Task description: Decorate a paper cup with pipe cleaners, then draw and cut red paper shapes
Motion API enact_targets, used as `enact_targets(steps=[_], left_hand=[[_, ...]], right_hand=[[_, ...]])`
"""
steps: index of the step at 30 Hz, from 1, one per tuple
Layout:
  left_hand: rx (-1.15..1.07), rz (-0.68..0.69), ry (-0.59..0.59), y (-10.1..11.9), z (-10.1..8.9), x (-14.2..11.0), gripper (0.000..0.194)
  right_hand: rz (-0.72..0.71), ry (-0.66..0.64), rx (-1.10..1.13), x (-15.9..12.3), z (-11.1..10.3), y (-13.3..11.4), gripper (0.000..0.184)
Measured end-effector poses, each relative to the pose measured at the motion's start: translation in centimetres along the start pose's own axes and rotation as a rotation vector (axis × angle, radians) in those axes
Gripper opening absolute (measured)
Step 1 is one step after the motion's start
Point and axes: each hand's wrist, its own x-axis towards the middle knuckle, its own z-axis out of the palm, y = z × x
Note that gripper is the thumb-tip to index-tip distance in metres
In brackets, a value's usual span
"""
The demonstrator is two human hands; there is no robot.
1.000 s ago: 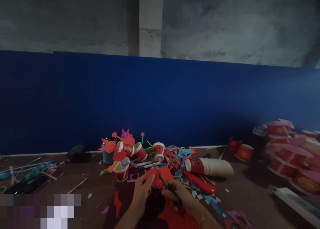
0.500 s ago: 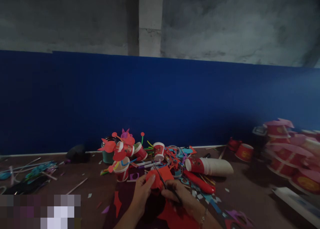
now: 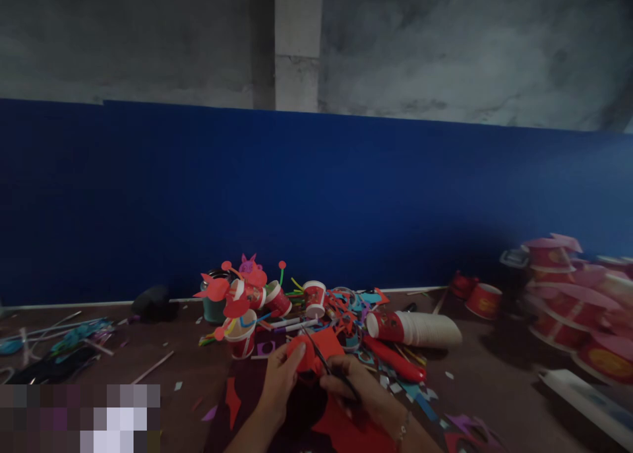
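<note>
My left hand (image 3: 283,377) pinches a piece of red paper (image 3: 324,342) between thumb and fingers. In my right hand (image 3: 352,380) is a pair of dark scissors (image 3: 321,359), their blades at the paper and pointing up and left. Part of the paper is hidden behind my fingers and the blades. Below my hands lies more red paper (image 3: 353,430) on the dark table. Just past my left hand stands a red and white paper cup (image 3: 241,334) with red paper shapes attached.
A stack of paper cups (image 3: 415,329) lies on its side at right of centre, by a long red object (image 3: 395,359). Paper scraps (image 3: 425,403) litter the table (image 3: 494,387). Decorated red cups (image 3: 564,314) pile up at far right. A blue panel (image 3: 316,196) runs behind.
The red paper and my left hand have shifted very slightly. My right hand stays on the scissors in nearly the same place.
</note>
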Motion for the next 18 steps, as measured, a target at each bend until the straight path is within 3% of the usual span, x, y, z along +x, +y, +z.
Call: enact_targets(steps=[18], left_hand=[[-0.016, 0.002, 0.003, -0.47, -0.14, 0.41, 0.044]], right_hand=[[0.013, 0.007, 0.007, -0.05, 0.04, -0.18, 0.042]])
